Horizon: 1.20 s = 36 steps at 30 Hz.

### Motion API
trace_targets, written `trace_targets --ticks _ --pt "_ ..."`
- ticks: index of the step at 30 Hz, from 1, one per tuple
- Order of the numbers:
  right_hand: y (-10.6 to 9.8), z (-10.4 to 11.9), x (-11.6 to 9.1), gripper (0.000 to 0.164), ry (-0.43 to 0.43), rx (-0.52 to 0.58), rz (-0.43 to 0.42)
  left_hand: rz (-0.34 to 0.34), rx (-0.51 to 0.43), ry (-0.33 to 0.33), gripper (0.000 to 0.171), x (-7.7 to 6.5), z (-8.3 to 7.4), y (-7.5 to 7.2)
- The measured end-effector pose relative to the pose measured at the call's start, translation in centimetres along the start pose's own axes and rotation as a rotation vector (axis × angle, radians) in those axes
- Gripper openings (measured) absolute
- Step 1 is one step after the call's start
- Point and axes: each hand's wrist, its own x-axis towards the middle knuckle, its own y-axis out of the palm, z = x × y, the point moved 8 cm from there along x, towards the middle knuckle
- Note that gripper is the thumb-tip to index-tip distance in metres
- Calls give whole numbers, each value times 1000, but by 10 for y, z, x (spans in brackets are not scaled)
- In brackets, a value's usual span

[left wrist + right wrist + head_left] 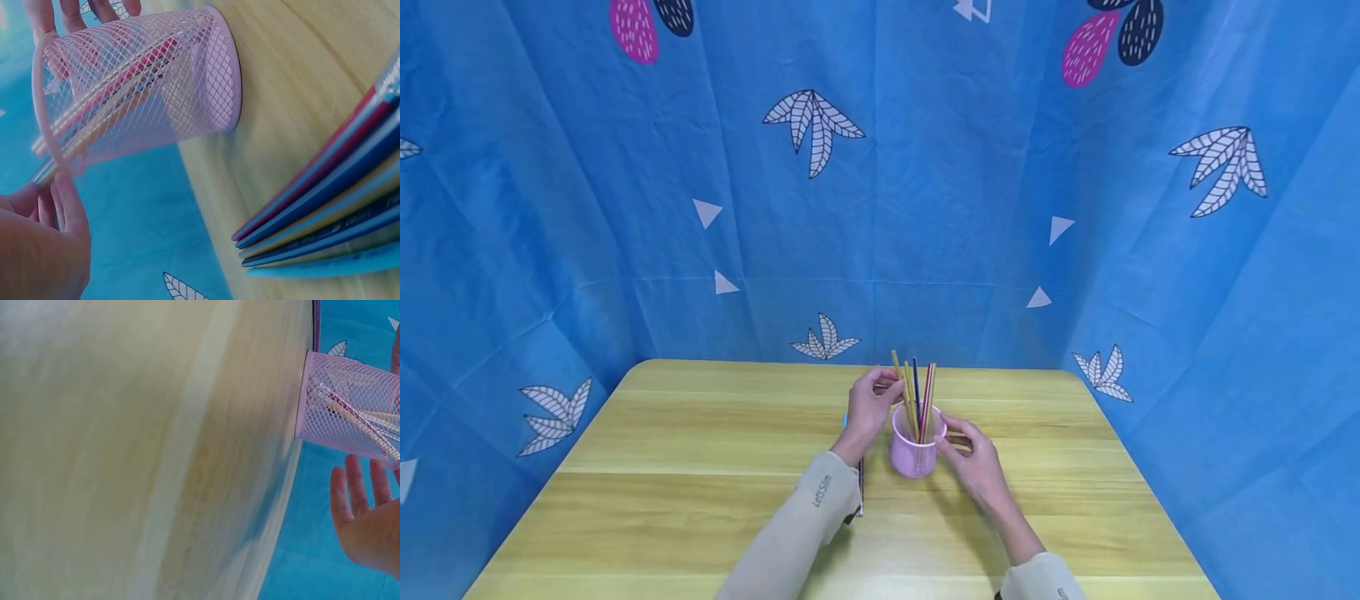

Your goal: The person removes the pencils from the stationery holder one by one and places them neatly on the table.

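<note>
A pink mesh pencil cup (913, 460) stands upright on the table, with several pencils (928, 400) leaning in it. At its left rim my left hand (868, 408) pinches a slim pencil between thumb and fingertips; in the left wrist view, that hand (44, 244) is just outside the cup's mouth. My right hand (979, 468) holds the cup's right side, thumb toward the front and forefinger farther back. The right wrist view shows the mesh cup (344, 403) beside my right hand (375, 531), its outer fingers extended.
Several pencils (331, 187) in red, dark blue, gold and light blue lie side by side on the wooden table (700, 483), left of the cup and partly under my left forearm. A blue patterned cloth (940, 208) hangs behind the table and along both sides.
</note>
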Motion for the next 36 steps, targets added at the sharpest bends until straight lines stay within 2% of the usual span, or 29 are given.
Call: trace_targets --ticks 5,9,26,36 --pt "0 0 0 46 -1 5 -1 11 -6 46 11 0 -5 -1" --pt "1 -2 0 45 9 6 -3 -1 -16 58 11 1 -7 -4" --pt "0 0 0 48 27 1 -3 -45 -121 61 12 -3 -14 -18" --pt "1 1 -2 48 16 2 -5 -66 -171 85 15 -7 -26 -26"
